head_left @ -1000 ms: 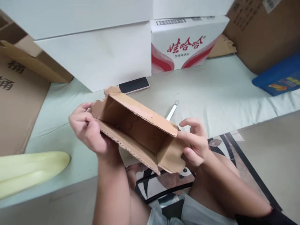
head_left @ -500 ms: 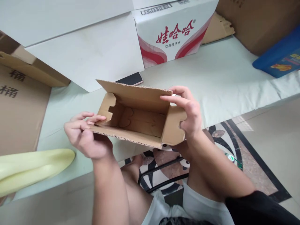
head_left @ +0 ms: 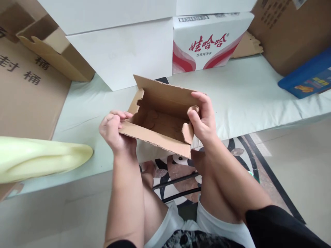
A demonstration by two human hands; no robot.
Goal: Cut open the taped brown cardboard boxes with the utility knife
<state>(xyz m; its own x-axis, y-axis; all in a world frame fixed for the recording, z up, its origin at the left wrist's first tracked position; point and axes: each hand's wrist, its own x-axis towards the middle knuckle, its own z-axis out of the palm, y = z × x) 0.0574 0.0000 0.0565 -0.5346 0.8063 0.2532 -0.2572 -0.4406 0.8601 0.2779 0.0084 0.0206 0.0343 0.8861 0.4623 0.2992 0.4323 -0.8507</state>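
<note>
A small brown cardboard box is held up between my hands, its open top facing me and its inside bare. My left hand pinches the near left corner, thumb on the long near flap and fingers by the notched left end flap. On the far side, my right hand grips the right end, with the thumb pressed on the notched right flap and the fingers over the corner of the long far flap. The right flap is tilted inward. My right palm hides part of that end.
A pale green cloth covers the table. White boxes, one with red print, stand at the back. Brown cartons are at left, a blue package at right, and a pale yellow curved object at front left.
The right end flap, spread outward before, is now folded inward under my right thumb. The left flap stands more upright. The view has shifted, so the surroundings appear further right.
</note>
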